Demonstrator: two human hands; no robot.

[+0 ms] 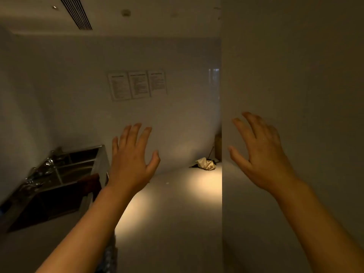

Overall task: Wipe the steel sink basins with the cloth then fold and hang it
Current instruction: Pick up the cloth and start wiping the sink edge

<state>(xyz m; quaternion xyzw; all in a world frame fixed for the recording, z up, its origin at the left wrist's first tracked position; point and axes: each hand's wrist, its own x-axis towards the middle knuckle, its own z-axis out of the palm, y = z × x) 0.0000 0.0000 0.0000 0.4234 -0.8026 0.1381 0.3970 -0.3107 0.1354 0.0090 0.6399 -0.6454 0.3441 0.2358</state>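
- Both hands are raised in front of the camera with fingers spread and nothing held: the left hand (pixel 132 158) in mid-frame, the right hand (pixel 260 152) before a pale wall panel (pixel 291 75).
- The steel sink (pixel 65 170) is seen at the lower left, set into a counter (pixel 39 243) and divided into several basins; its rim catches dim light.
- A dark reddish cloth (pixel 90 183) is draped over the sink's near edge, just left of the left wrist; whether it is folded cannot be told.
- Taps or fittings (pixel 47 162) are ranged along the sink's far side, blurred.
- The room is dimly lit; a warm patch of light is thrown across the pale floor (pixel 177 213) between the counter and the wall panel.
- A crumpled light-coloured bundle (pixel 205 163) is seen on the floor in the far corner, with something dark beneath it.
- Three printed sheets (pixel 137 84) are fixed side by side on the back wall (pixel 78 95); their text is too blurred to be read.
- A long slotted vent (pixel 75 12) and a small round fitting (pixel 125 12) are set in the ceiling.
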